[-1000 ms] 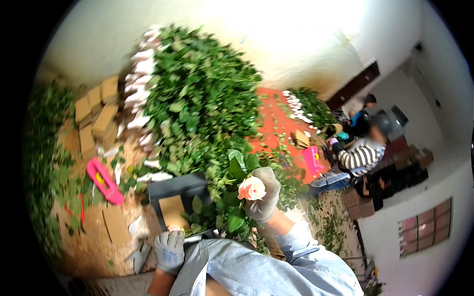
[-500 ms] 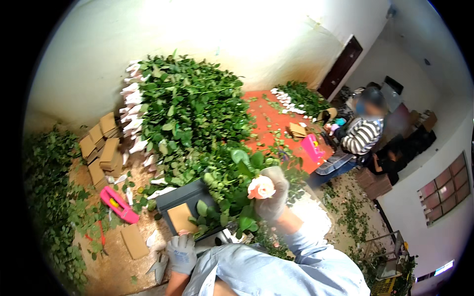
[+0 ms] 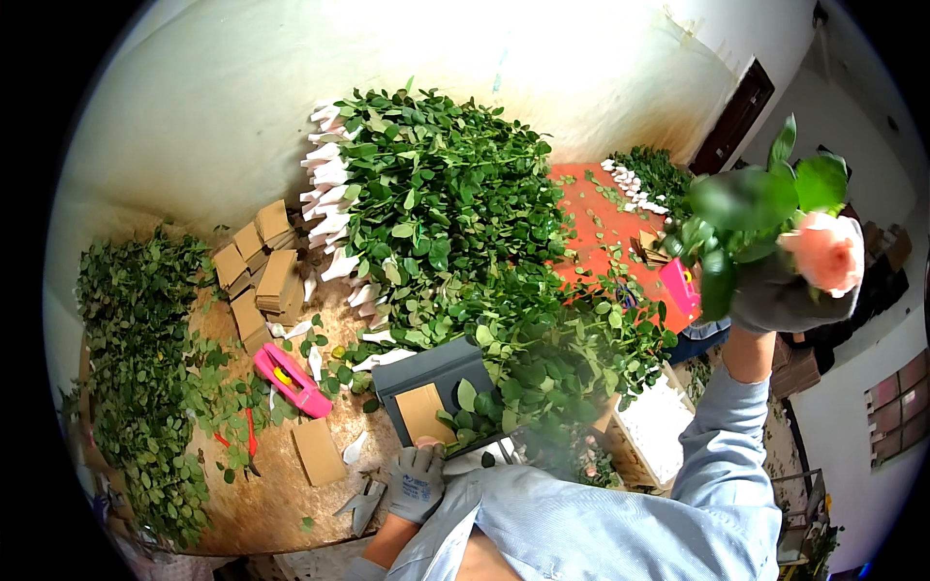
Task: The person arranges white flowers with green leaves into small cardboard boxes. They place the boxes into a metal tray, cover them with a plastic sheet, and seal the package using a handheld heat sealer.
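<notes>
Head view: at the right of the frame, the right hand [image 3: 770, 298] in a pale glove is raised well above the counter [image 3: 208, 465], its fingers grasping a rose [image 3: 823, 254]. The rose's pink bloom faces the camera in front of the glove, with broad green leaves [image 3: 819, 182] spreading up and to the left (one of them blurred); the stem is hidden.

At the lower middle, the gloved left hand [image 3: 417, 487] rests at the near edge of a dark grey box [image 3: 436, 360]. A small pink thing [image 3: 429, 442] shows at its fingertips, but whether the fingers grip it I cannot tell. Inside the box a piece of cardboard [image 3: 421, 412] lies beside some leaves.

A grey tool [image 3: 362, 506] lies just left of that hand. Farther left on the counter are a loose cardboard sheet [image 3: 319, 452], a pink tape dispenser [image 3: 293, 380] and a red-handled cutter [image 3: 252, 436]. Stacked cardboard [image 3: 280, 280] sits above these, near a large heap of leafy stems [image 3: 446, 194] lined on its left with white wrappings [image 3: 329, 184]. More greenery [image 3: 136, 378] fills the left edge.
</notes>
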Motion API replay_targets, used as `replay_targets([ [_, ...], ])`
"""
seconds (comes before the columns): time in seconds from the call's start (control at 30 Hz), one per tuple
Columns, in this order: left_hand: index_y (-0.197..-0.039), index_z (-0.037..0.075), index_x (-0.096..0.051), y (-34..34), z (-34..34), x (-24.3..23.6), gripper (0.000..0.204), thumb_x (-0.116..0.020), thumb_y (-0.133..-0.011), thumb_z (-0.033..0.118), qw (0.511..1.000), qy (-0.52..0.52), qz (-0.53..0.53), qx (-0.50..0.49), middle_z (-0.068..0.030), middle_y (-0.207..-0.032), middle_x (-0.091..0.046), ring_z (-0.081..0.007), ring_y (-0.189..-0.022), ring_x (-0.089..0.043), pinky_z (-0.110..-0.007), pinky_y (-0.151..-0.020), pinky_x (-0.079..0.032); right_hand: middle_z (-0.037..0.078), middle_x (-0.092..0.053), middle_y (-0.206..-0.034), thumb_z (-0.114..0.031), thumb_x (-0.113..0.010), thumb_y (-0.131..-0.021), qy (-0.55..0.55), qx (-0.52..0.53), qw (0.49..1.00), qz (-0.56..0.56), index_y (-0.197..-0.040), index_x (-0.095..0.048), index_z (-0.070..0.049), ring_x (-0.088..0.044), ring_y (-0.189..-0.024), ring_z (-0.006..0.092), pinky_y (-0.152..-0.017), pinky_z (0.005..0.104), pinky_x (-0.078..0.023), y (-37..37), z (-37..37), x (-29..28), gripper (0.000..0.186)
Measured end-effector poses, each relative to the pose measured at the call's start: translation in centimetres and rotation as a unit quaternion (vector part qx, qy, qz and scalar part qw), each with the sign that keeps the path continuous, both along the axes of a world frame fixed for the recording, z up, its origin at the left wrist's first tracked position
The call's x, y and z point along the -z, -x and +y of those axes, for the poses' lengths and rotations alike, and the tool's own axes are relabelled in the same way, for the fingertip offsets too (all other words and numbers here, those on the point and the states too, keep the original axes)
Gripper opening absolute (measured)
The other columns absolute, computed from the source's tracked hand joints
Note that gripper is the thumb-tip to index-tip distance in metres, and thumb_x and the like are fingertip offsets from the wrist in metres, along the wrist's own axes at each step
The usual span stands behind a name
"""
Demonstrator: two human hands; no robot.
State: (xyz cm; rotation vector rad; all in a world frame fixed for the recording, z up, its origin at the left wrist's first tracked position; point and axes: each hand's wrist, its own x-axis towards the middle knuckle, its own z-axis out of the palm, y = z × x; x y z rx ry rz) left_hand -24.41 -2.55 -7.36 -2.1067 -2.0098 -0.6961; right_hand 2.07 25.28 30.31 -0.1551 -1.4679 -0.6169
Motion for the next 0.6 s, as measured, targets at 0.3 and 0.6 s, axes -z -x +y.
replay_targets([
  [0.3, -0.110, 0.014, -0.069, 0.5, 0.2, 0.3, 0.030, -0.067, -0.081, 0.023, 0.999, -0.008, 0.053, 0.000, 0.0007, -0.096, -0.061, -0.0215, -0.082, -0.055, -0.039, -0.067, -0.044, 0.003, -0.058, -0.089, -0.020, -0.065, -0.086, -0.048, 0.154, 0.890, -0.427, -0.126, -0.060, -0.009, -0.060, -0.079, 0.0180, -0.062, 0.0313, -0.050, 12.1, 3.9, 5.3, 0.042],
  [0.6, -0.114, 0.013, -0.069, 0.4, 0.5, 1.0, 0.035, -0.068, -0.080, 0.020, 0.998, -0.017, 0.055, 0.017, -0.0004, -0.098, -0.060, -0.0232, -0.081, -0.055, -0.041, -0.066, -0.044, 0.006, -0.060, -0.099, -0.035, -0.078, -0.074, 0.153, 0.367, 0.804, -0.442, -0.136, -0.054, -0.010, -0.063, -0.092, 0.0233, -0.074, 0.0376, -0.055, 2.2, 5.4, 6.0, 0.071],
])
